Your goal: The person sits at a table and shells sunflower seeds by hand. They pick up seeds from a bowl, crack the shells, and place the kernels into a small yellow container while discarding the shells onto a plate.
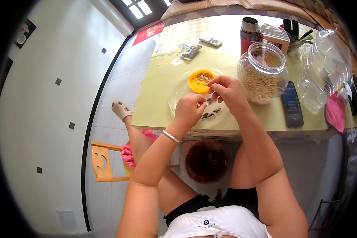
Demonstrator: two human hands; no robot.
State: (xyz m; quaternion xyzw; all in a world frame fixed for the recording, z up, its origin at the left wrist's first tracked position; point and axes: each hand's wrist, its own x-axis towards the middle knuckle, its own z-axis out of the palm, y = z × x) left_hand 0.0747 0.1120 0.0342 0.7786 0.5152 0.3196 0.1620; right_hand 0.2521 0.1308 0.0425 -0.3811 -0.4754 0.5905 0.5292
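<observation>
My left hand (189, 111), with a pale bracelet (171, 136) on its wrist, is closed in a pinch above a clear round plate (176, 90). A small pale bit shows at its fingertips, too small to name. My right hand (229, 93) is also closed, thumb against forefinger, beside the rim of a yellow lid (195, 89). What lies between those fingers is hidden. Light brown kernels (204, 77) lie in the lid, which rests on the plate. Dark seeds (211, 114) are scattered on the plate's near side, under my hands.
Right of my right hand stands an open clear jar (261, 81) of beige pieces. A phone (292, 104), a thermos (250, 36) and a clear plastic container (323, 67) stand or lie around it. Farther back are a remote (210, 41) and a packet (191, 52). Below the table edge is a dark red bin (207, 162).
</observation>
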